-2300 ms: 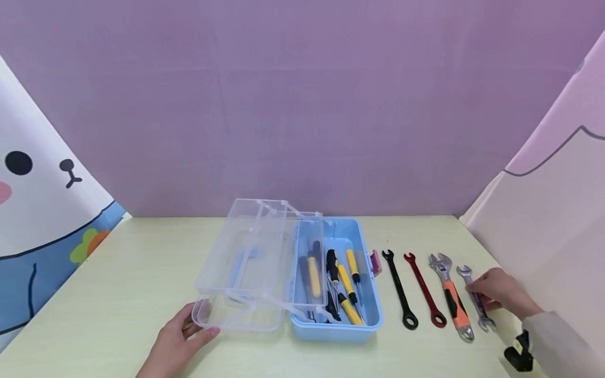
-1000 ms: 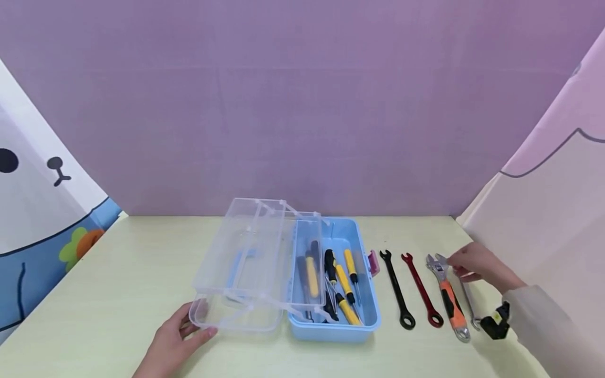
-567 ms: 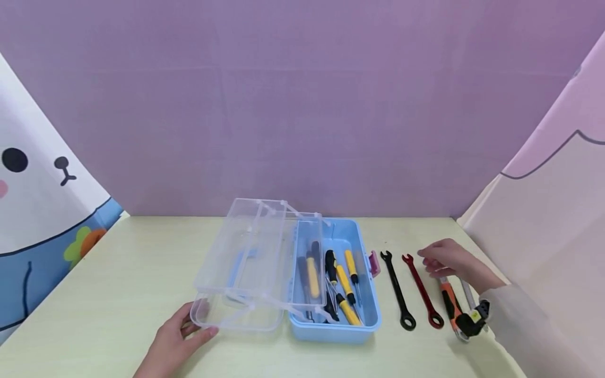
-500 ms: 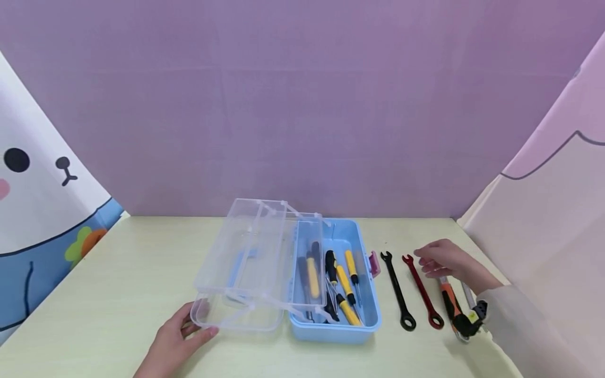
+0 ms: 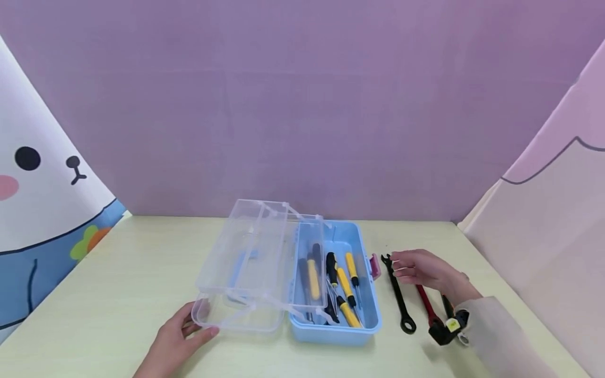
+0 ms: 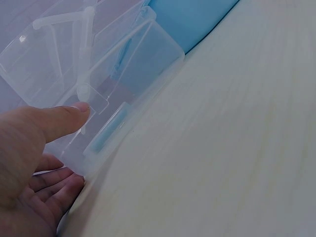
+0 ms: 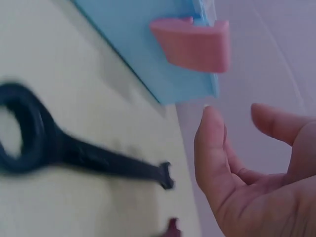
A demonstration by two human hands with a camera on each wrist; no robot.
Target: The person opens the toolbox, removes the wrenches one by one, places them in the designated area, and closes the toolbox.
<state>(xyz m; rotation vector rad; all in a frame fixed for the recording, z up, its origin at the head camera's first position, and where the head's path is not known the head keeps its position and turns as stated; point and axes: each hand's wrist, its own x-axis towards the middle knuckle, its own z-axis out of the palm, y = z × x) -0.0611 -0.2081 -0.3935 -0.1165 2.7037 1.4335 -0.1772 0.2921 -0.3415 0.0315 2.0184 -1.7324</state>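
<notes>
At the box's left, my left hand (image 5: 172, 338) holds the near corner of the clear toolbox lid (image 5: 250, 262). The left wrist view puts the thumb (image 6: 69, 121) over the plastic, with the fingers curled at its edge. My right hand (image 5: 423, 270) hovers above the top end of a black combination wrench (image 5: 402, 302), apart from it in the right wrist view, fingers loosely bent and holding nothing. A red combination wrench (image 5: 427, 304) lies partly under that arm. The orange-handled adjustable wrench (image 5: 463, 339) is mostly covered, and the silver wrench is hidden.
The blue toolbox (image 5: 331, 336) stands open mid-table, with several yellow-and-black screwdrivers (image 5: 345, 283) inside. A pink latch (image 5: 375, 266) juts from its right side towards the black wrench. A purple backdrop (image 5: 302, 115) rises behind the table.
My right hand has left the silver wrench at the far right and moved left over the adjustable and red wrenches to the black one. The left hand stays at the lid.
</notes>
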